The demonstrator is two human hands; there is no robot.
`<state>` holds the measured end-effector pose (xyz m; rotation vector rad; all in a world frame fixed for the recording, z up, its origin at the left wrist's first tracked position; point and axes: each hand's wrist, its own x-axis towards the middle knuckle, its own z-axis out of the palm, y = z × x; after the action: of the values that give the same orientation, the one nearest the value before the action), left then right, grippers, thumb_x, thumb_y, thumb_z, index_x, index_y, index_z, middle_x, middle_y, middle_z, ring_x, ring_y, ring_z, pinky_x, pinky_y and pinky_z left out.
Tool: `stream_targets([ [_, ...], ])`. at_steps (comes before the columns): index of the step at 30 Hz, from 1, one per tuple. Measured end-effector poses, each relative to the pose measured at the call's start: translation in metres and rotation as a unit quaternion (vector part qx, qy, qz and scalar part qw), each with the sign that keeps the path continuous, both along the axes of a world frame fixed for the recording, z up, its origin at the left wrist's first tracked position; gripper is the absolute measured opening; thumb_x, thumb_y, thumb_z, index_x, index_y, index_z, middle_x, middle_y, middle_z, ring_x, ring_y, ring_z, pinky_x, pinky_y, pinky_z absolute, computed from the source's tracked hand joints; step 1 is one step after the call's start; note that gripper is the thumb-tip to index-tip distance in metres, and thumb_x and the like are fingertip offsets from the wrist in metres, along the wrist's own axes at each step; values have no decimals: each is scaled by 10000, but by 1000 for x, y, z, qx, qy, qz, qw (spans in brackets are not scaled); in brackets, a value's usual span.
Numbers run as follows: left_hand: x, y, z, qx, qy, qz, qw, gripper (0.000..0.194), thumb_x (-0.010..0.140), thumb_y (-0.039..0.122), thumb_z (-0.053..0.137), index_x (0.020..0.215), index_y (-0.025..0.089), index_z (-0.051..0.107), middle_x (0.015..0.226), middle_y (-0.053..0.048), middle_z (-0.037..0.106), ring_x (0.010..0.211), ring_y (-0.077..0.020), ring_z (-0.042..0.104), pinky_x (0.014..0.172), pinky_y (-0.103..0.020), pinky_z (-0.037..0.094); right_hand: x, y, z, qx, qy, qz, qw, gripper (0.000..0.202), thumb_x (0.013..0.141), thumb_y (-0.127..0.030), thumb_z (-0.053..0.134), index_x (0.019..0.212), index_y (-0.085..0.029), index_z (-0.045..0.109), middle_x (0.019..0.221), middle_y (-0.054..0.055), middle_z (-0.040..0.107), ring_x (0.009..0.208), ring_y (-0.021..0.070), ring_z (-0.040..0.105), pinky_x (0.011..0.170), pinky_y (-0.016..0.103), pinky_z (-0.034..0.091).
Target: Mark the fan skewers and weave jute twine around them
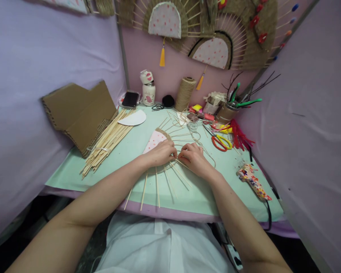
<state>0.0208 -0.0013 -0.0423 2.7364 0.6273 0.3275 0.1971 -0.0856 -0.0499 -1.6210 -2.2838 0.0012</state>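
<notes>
A half-round fan piece (153, 141) with pink-dotted white cloth and a twine-wrapped band lies on the table, thin wooden sticks (157, 189) fanning out from its curved edge. My left hand (162, 152) rests over the band, fingers pinched at its outer edge. Close beside it, my right hand (193, 156) has its fingers pressed together among the sticks, at the twine there. Jute twine (213, 157) loops loosely across the table to the right of my right hand. The fingertips of both hands nearly meet, and they partly hide the twine between them.
Bundled sticks (108, 142), cardboard (82, 113) and a white half-round card (133, 118) lie left. A twine spool (185, 94) stands behind. Scissors (221, 142), red pipe cleaners (240, 136) and a flower-patterned glue gun (254, 182) lie right. Finished fans (213, 51) hang on the back wall.
</notes>
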Motion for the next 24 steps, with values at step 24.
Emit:
stream_targets([
  [24, 0, -1, 0, -2, -7, 0, 1000, 109, 779, 189, 602, 808, 196, 706, 848, -54, 562, 898, -209, 512, 813, -325, 377, 0, -1, 1, -3, 0, 3, 1000, 128, 879, -272, 565, 824, -245, 678, 978, 56, 577, 967, 227, 451, 785, 366, 292],
])
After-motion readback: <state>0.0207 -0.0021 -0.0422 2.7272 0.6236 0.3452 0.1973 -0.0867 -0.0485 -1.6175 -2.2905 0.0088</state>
